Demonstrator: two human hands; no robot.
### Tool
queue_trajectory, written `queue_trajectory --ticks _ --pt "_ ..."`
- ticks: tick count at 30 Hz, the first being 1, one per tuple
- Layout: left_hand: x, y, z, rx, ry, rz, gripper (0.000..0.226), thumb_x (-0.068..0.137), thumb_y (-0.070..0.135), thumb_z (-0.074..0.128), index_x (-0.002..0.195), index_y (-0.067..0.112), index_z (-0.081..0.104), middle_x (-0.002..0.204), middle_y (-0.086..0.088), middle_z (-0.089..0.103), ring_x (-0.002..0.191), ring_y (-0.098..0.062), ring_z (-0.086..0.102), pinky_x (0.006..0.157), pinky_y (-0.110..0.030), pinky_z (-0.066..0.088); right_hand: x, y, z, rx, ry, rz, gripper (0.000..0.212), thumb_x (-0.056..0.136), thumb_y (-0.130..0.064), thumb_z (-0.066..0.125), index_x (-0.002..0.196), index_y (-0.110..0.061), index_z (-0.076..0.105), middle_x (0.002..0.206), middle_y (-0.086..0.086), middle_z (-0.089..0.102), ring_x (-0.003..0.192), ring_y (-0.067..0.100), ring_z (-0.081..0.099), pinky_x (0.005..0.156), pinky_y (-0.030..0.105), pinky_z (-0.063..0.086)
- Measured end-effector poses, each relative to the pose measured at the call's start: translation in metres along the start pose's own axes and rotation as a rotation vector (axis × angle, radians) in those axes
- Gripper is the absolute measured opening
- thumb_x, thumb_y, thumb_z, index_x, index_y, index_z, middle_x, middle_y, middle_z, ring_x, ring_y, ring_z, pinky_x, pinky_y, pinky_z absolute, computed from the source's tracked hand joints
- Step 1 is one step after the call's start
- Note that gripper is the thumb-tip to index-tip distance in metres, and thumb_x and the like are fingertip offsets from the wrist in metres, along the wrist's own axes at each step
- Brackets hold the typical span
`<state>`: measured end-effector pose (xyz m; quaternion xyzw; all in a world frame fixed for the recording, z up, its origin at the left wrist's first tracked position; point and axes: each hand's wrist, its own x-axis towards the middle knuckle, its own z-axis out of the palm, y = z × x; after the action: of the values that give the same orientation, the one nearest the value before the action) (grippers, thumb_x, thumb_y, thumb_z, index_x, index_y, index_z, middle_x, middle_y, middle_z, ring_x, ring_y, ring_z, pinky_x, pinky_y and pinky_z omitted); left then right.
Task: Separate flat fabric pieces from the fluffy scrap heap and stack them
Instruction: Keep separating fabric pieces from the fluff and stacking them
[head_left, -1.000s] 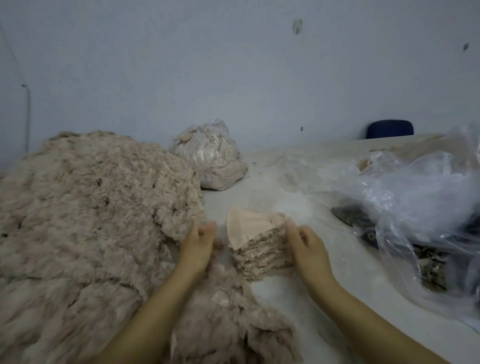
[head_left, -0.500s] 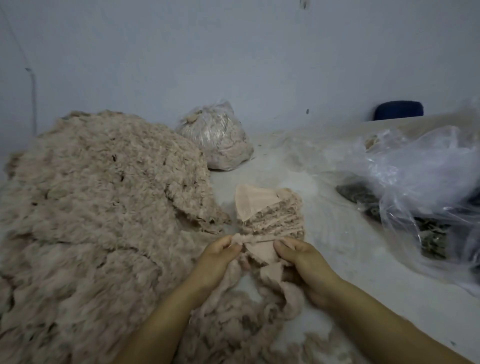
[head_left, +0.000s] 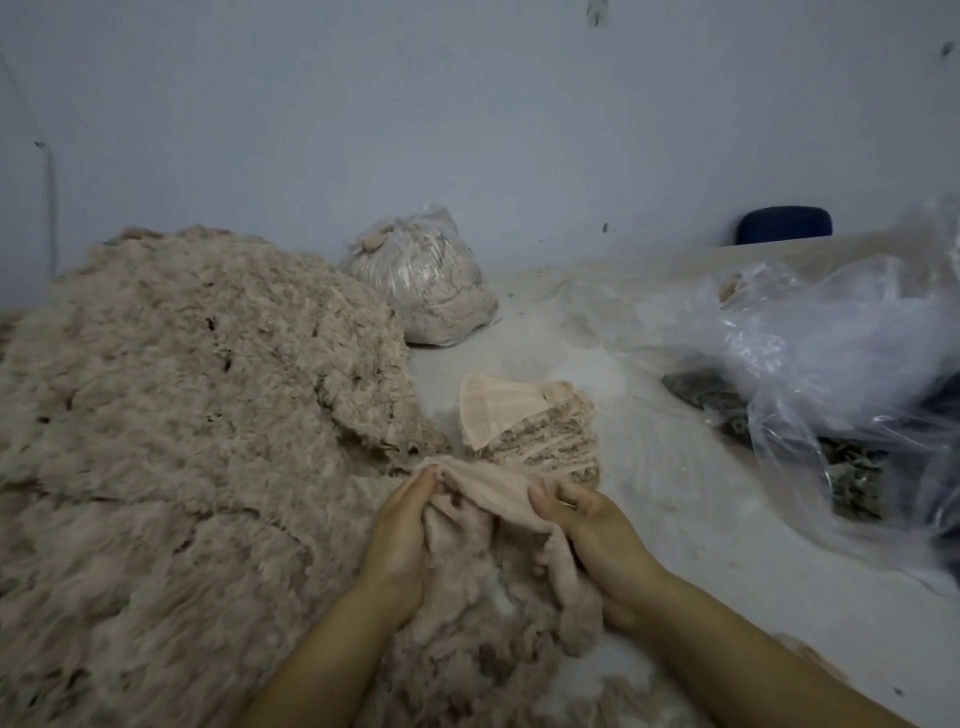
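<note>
A huge beige fluffy scrap heap (head_left: 171, 441) covers the left half of the table. Just right of it stands a low stack of flat beige fabric pieces (head_left: 535, 434), its top piece showing a smooth ribbed backing. In front of the stack, my left hand (head_left: 402, 540) and my right hand (head_left: 592, 540) each pinch an end of one beige fabric piece (head_left: 488, 488), stretched between them with its fluffy side hanging down. The piece's lower part merges with loose fluff under my hands.
A tied clear bag of beige scraps (head_left: 421, 280) sits behind the heap near the wall. Crumpled clear plastic bags (head_left: 831, 364) with dark scraps inside fill the right side. A blue chair back (head_left: 784, 226) shows beyond the white table (head_left: 701, 519).
My hands left the sides of the stack, came toward me and took hold of a fabric piece from the loose fluff, now stretched wider between them.
</note>
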<state>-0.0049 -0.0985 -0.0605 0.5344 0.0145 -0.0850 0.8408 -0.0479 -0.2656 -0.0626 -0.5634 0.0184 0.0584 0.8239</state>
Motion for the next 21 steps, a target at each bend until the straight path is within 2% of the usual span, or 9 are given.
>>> queue_trajectory --ticks 3,5,8,10,12,14,16,18,21 --pt "0.006 0.003 -0.009 -0.081 0.126 -0.047 0.037 0.1 0.027 0.042 0.084 0.002 0.064 0.059 -0.013 0.065 0.05 -0.02 0.064 0.045 -0.025 0.053 -0.002 -0.008 -0.003 -0.05 -0.13 0.144 0.029 0.077 -0.027 0.069 0.097 -0.007 0.065 0.073 0.009 0.067 0.039 0.01 0.049 0.038 0.018 0.041" --pt "0.01 0.004 -0.012 -0.169 0.185 -0.088 0.041 0.1 0.031 0.041 0.077 0.004 0.062 0.054 -0.011 0.06 0.046 -0.02 0.06 0.046 -0.025 0.053 -0.003 -0.012 -0.009 -0.124 -0.247 0.188 0.022 0.079 -0.025 0.068 0.09 -0.006 0.064 0.064 0.003 0.064 0.032 0.004 0.036 0.033 0.014 0.03" --pt "0.017 0.008 -0.019 -0.286 0.29 -0.152 0.039 0.1 0.034 0.039 0.077 0.009 0.058 0.066 -0.008 0.053 0.059 -0.02 0.052 0.061 -0.032 0.046 0.0 -0.016 -0.02 -0.135 -0.282 0.205 0.019 0.077 -0.019 0.07 0.081 -0.002 0.063 0.064 0.006 0.064 0.041 0.007 0.048 0.042 0.015 0.042" --pt "0.02 0.012 -0.027 -0.338 0.337 -0.146 0.05 0.101 0.031 0.036 0.063 0.009 0.059 0.059 -0.007 0.052 0.052 -0.016 0.052 0.056 -0.027 0.047 0.001 -0.018 -0.029 -0.105 -0.257 0.234 0.03 0.073 -0.018 0.072 0.095 0.002 0.066 0.076 0.012 0.067 0.057 0.014 0.061 0.057 0.024 0.054" --pt "0.02 0.015 -0.032 -0.416 0.298 -0.154 0.061 0.101 0.03 0.033 0.051 0.009 0.06 0.043 -0.005 0.051 0.036 -0.011 0.051 0.039 -0.018 0.046 0.002 -0.018 -0.034 -0.132 -0.229 0.237 0.047 0.069 -0.016 0.076 0.112 0.001 0.064 0.09 0.015 0.067 0.07 0.02 0.063 0.063 0.029 0.055" --pt "0.016 0.017 -0.03 -0.436 0.231 -0.162 0.045 0.099 0.032 0.032 0.08 0.009 0.067 0.056 -0.015 0.062 0.051 -0.02 0.062 0.051 -0.026 0.054 0.004 -0.018 -0.037 -0.12 -0.176 0.226 0.057 0.063 -0.007 0.078 0.117 -0.006 0.059 0.082 0.011 0.064 0.061 0.016 0.06 0.054 0.025 0.051" --pt "0.013 0.018 -0.027 -0.378 0.157 -0.188 0.041 0.097 0.035 0.036 0.097 0.007 0.066 0.075 -0.022 0.068 0.072 -0.028 0.066 0.071 -0.036 0.055 0.003 -0.024 -0.039 -0.147 -0.173 0.204 0.042 0.063 -0.002 0.075 0.103 -0.009 0.062 0.067 0.006 0.06 0.05 0.012 0.055 0.044 0.019 0.045" --pt "0.011 0.017 -0.024 -0.275 0.07 -0.195 0.043 0.097 0.038 0.04 0.096 0.006 0.068 0.082 -0.018 0.07 0.075 -0.027 0.066 0.075 -0.036 0.053 -0.003 -0.033 -0.038 -0.323 -0.22 0.181 0.021 0.07 -0.014 0.072 0.087 -0.008 0.062 0.062 0.004 0.059 0.049 0.009 0.051 0.044 0.017 0.039" --pt "0.006 0.015 -0.014 -0.026 -0.027 -0.054 0.024 0.093 0.025 0.052 0.089 0.009 0.069 0.07 -0.013 0.07 0.055 -0.019 0.065 0.055 -0.027 0.054 -0.008 -0.039 -0.027 -0.612 -0.116 -0.007 0.034 0.073 -0.044 0.066 0.08 -0.011 0.059 0.067 -0.005 0.058 0.057 0.006 0.051 0.053 0.015 0.041"
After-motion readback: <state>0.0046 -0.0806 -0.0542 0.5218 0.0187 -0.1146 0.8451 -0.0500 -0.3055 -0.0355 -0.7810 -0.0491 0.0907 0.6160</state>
